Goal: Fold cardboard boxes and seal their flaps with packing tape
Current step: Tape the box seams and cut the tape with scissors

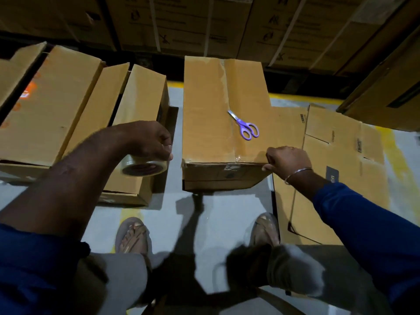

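Observation:
A closed brown cardboard box point(209, 123) stands on the floor in front of me, its top flaps joined by clear tape along the middle seam. Purple-handled scissors point(245, 128) lie on its top. My right hand point(286, 161) grips the box's near right top corner, fingers curled over the edge. My left hand point(151, 139) holds a roll of clear packing tape point(144, 167) from above, in the air to the left of the box.
Taller open boxes point(56, 105) stand to the left, one with raised flaps point(141, 105). Flattened cardboard point(336, 160) lies on the floor at the right. Stacked cartons point(204, 23) line the back. My sandalled feet point(133, 237) are on the grey floor below.

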